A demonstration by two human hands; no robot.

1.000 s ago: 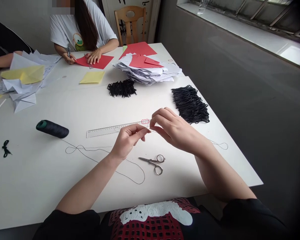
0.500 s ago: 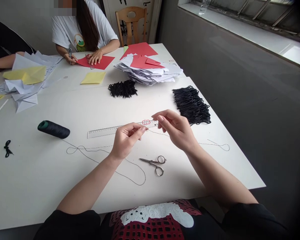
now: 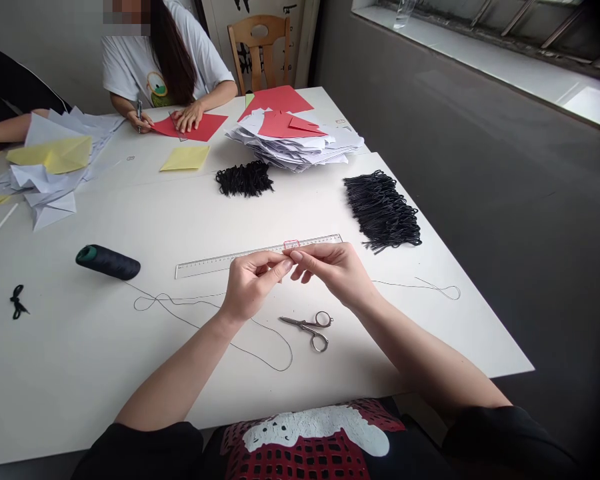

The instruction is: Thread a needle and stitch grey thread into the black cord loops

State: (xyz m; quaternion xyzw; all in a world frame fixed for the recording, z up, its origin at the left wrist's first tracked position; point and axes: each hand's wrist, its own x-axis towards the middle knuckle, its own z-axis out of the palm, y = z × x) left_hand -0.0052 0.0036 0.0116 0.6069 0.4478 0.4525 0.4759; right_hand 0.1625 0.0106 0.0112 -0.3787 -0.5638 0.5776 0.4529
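My left hand (image 3: 253, 280) pinches the thin dark thread (image 3: 291, 353), thumb against forefinger. Fingertip to fingertip with it, my right hand (image 3: 333, 270) is also closed in a pinch on the thread, though the bit between the fingers is hidden. Loops of thread run left to a dark spool (image 3: 109, 261) lying on its side, and a loose end trails off to the right. Just beyond my hands lies a clear ruler (image 3: 207, 264) with a red mark. Small metal scissors (image 3: 306, 327) rest with spread blades on the table below my hands.
Two bundles of black cord loops, a smaller one (image 3: 245, 179) and a larger one (image 3: 383, 208), lie beyond the ruler. A paper pile (image 3: 300, 150) stands behind them. Across the white table (image 3: 55, 387), a person holds a pen over red paper (image 3: 210, 127). A black knotted cord (image 3: 17, 302) lies left.
My right hand has come down and left, from apart with raised fingers to meeting my left fingertips in a pinch. My left hand has barely moved.
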